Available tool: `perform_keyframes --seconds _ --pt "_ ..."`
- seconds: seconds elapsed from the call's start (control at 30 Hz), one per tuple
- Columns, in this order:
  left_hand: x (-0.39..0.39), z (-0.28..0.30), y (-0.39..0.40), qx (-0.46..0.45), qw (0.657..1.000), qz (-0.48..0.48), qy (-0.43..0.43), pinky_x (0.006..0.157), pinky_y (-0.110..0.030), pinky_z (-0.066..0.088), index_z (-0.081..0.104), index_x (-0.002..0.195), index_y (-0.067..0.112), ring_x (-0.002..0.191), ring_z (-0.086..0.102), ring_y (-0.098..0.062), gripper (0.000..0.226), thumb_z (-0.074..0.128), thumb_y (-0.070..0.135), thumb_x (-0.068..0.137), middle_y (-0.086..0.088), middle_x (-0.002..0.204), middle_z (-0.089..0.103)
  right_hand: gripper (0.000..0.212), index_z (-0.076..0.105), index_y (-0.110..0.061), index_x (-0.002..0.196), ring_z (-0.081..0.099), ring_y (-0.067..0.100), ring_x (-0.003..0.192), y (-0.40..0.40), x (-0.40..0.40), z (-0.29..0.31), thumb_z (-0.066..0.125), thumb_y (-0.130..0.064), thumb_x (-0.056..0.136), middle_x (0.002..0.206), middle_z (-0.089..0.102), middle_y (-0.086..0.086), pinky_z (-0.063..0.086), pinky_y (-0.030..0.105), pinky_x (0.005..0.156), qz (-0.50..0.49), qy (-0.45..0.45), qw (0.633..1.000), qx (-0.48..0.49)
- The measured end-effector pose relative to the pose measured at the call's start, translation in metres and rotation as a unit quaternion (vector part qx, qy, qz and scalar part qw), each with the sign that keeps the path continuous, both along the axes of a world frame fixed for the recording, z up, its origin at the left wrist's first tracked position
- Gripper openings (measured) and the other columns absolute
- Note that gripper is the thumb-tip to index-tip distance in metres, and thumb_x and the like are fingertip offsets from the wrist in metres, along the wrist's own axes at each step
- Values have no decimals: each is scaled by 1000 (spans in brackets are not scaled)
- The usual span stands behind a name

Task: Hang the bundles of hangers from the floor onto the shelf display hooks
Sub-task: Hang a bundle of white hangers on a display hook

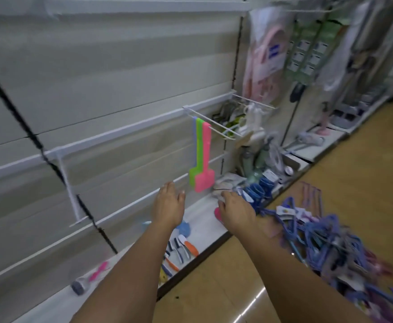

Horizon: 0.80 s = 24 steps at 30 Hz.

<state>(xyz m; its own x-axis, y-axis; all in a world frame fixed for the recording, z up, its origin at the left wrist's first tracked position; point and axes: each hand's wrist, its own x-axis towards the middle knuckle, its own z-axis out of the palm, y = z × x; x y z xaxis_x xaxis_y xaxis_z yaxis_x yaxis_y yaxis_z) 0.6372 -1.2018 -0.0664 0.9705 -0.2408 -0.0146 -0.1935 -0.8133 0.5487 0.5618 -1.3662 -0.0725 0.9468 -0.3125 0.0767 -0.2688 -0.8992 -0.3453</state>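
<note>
A heap of blue and purple hanger bundles (330,248) lies on the tan floor at the right. My right hand (235,212) reaches over the bottom shelf edge with its fingers curled round the top of one blue hanger bundle (281,220), which trails back toward the heap. My left hand (168,202) is stretched out beside it, fingers straight, holding nothing. A bare white display hook (73,199) juts from the rail on the back panel to the left of both hands. The view is blurred by motion.
A second hook (216,128) carries pink, green and blue long-handled paddles (202,159) just above my hands. The white bottom shelf (204,220) holds small brushes, blue items and bottles. More goods hang further right along the aisle.
</note>
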Motion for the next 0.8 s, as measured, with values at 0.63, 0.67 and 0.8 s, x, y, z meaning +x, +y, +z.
perform_keyframes --seconds 0.63,0.67,0.8 --pt "-94 -56 -313 54 969 -235 57 113 -40 25 28 146 8 141 27 -27 56 35 39 100 -11 154 27 33 51 -13 124 56 26 105 -263 -164 -49 32 -29 102 119 58 9 43 35 79 -251 74 965 22" --pt "-101 -56 -332 50 965 -250 56 114 -39 24 26 148 7 142 24 -27 58 34 39 100 -12 155 25 32 51 -13 123 56 26 104 -279 -175 -49 33 -29 102 118 58 8 44 35 80 -264 77 961 22" --pt "-132 -53 -400 39 953 -296 51 113 -36 25 24 148 8 143 23 -24 57 36 37 101 -10 156 24 30 53 -13 117 59 25 100 -340 -215 -43 33 -29 102 114 60 7 41 33 75 -323 82 943 9"
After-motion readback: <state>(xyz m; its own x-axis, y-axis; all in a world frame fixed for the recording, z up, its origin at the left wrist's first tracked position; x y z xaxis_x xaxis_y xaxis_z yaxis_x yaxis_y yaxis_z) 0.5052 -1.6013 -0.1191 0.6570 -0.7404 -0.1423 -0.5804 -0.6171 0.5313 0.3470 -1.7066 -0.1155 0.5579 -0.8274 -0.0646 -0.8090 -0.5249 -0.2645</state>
